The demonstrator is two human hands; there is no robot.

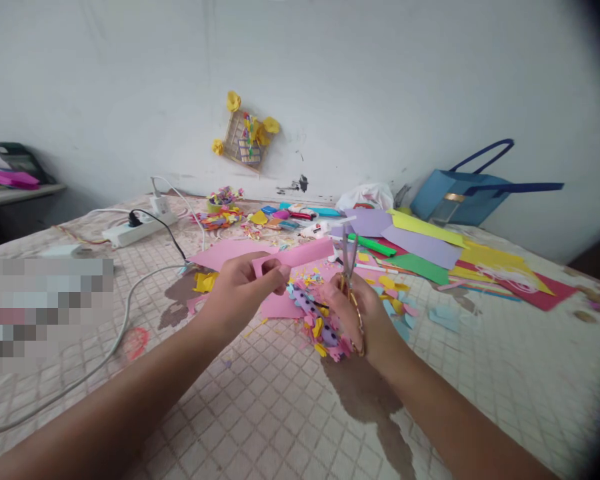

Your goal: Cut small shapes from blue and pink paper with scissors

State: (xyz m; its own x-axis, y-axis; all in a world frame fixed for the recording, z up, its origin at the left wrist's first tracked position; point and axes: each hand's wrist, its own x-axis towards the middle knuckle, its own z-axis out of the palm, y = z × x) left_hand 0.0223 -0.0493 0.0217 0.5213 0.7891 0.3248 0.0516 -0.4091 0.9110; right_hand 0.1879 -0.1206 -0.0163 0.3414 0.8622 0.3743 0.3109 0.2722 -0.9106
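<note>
Left fingers [276, 275] are pinching a pink strip [310, 253]; right fingers [336, 300] are gripping scissors [349, 265], blades [346, 248] parted; cutting is seemingly pending, calling for bringing the blades left.

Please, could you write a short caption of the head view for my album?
Left hand holding a pink paper strip, right hand holding partly open scissors, with colourful paper scraps nearby.

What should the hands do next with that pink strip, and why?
I'd probably bring the scissors in the right hand toward the free end of the pink strip. The left hand pinches the strip near its other end, and the scissor blades point up, slightly apart, with no paper seen between them.
</note>
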